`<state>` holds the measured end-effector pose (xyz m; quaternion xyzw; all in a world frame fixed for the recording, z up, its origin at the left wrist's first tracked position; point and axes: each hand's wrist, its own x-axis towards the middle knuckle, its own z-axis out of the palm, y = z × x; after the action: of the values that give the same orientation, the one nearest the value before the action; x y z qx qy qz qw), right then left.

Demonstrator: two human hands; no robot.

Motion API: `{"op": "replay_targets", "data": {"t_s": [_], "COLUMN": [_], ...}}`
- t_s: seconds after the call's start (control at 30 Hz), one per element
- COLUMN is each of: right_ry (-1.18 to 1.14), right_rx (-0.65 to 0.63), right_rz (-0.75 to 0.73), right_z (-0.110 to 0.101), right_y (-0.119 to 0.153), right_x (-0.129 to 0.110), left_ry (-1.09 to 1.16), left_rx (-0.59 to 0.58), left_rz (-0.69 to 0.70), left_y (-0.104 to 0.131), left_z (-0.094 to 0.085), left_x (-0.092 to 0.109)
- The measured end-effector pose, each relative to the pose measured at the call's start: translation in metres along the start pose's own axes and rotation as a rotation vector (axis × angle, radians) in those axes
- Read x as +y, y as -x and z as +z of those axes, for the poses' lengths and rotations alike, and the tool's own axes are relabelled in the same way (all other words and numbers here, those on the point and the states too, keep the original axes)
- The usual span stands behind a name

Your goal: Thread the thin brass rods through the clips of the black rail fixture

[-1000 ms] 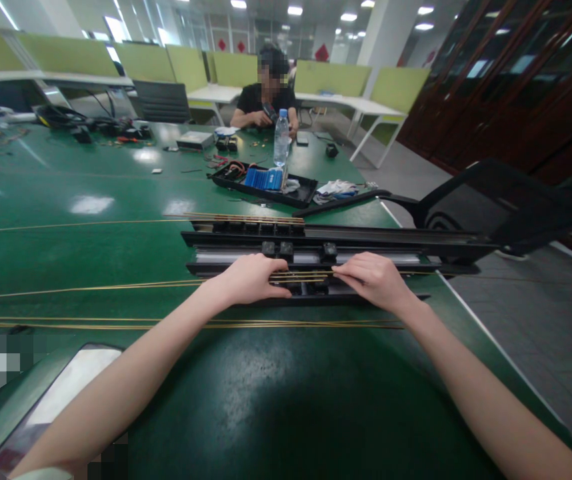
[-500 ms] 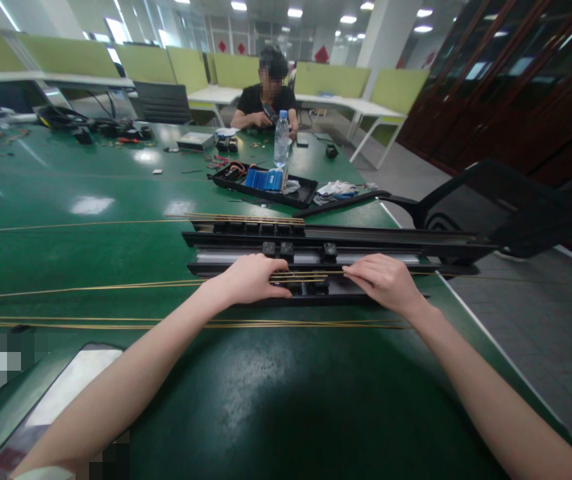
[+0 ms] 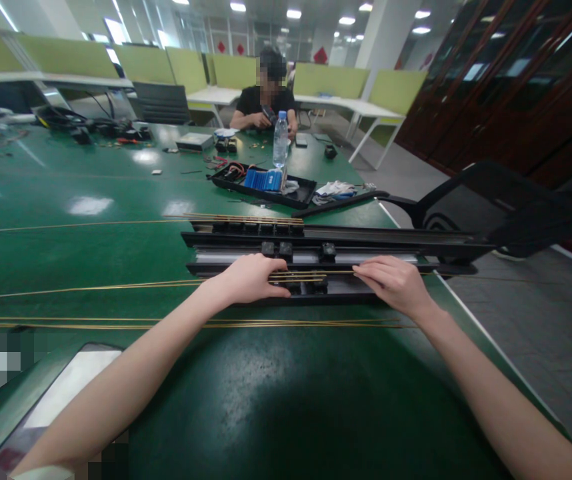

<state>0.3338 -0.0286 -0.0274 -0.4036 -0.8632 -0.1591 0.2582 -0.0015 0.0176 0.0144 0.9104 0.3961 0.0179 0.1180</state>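
Note:
My left hand [image 3: 246,280] curves round a black block [image 3: 296,288] in the nearest black rail [image 3: 356,298], thumb on the near side and fingers on the far side. Several thin brass rods [image 3: 301,275] run across that block and a second one to its right. Between the fingertips of my right hand [image 3: 391,283], one thin brass rod [image 3: 340,272] is pinched, sticking out to the right of the others. The fingers of my right hand are closed together. Behind, more black blocks [image 3: 329,252] sit in the middle rail [image 3: 381,257].
More brass rods [image 3: 286,324] lie on the green table [image 3: 276,400] nearer me. Further back are another rail with rods, a black tray [image 3: 293,199], a water bottle [image 3: 281,141] and gloves [image 3: 336,191]. A phone [image 3: 71,393] lies by my left forearm. A person [image 3: 269,100] sits opposite; a chair [image 3: 496,207] stands right.
My right hand has moved a little to the right along with its pinched rod, more of which now shows beyond the bundle. My left hand stays in place.

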Motion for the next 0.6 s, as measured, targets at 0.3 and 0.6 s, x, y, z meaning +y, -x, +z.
{"op": "replay_targets", "data": {"t_s": [0.3, 0.6], "right_ry": [0.023, 0.093], "right_rx": [0.0, -0.004], "right_rz": [-0.009, -0.027], "right_z": [-0.002, -0.004], "right_y": [0.006, 0.016], "right_x": [0.005, 0.012], "left_ry": [-0.018, -0.017], "left_rx": [0.01, 0.008], "left_rz": [0.024, 0.024], "left_y": [0.001, 0.001], "left_z": [0.001, 0.001], "left_x": [-0.001, -0.002]}}
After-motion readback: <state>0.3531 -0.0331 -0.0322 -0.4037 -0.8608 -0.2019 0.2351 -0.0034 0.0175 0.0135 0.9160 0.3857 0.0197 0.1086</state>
